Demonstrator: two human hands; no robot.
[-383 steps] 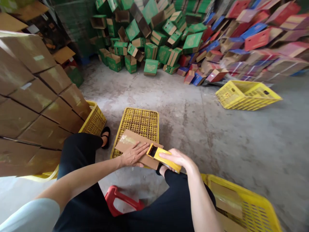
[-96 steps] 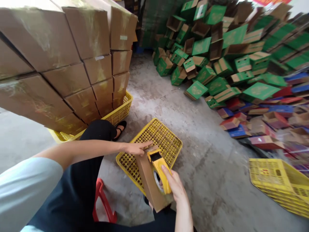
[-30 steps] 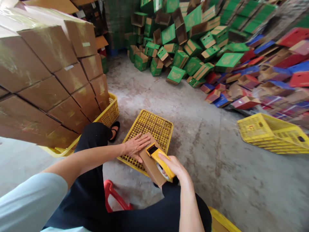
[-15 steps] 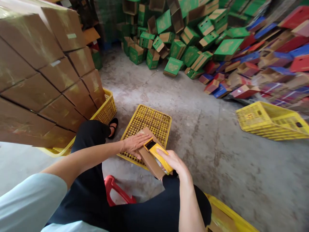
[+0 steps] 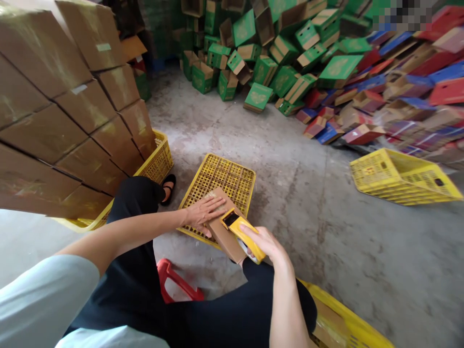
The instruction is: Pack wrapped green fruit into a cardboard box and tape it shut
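A small brown cardboard box [image 5: 229, 237] rests tilted across the near right part of an upturned yellow plastic crate [image 5: 217, 169], its near end by my right knee. My left hand [image 5: 203, 212] lies on the box, fingers stretched over its top face and thumb down at the side. In my right hand [image 5: 266, 240] is a yellow hand tape dispenser [image 5: 244, 233] with a dark front end, held over the top face of the box. Part of a white piece shows under its handle. Whether the dispenser's front touches the cardboard, I cannot tell.
Stacked cardboard boxes [image 5: 76, 106] rise on the left in a yellow crate [image 5: 159, 154]. Green boxes [image 5: 259, 96] and red and blue boxes [image 5: 366, 133] lie heaped at the back. A yellow crate [image 5: 402, 179] stands right, another [image 5: 362, 328] lower right. A red stool [image 5: 165, 280] is below me.
My right hand and the tape dispenser have shifted slightly right and toward me along the box. The left hand stays on the box. The whole view has moved slightly.
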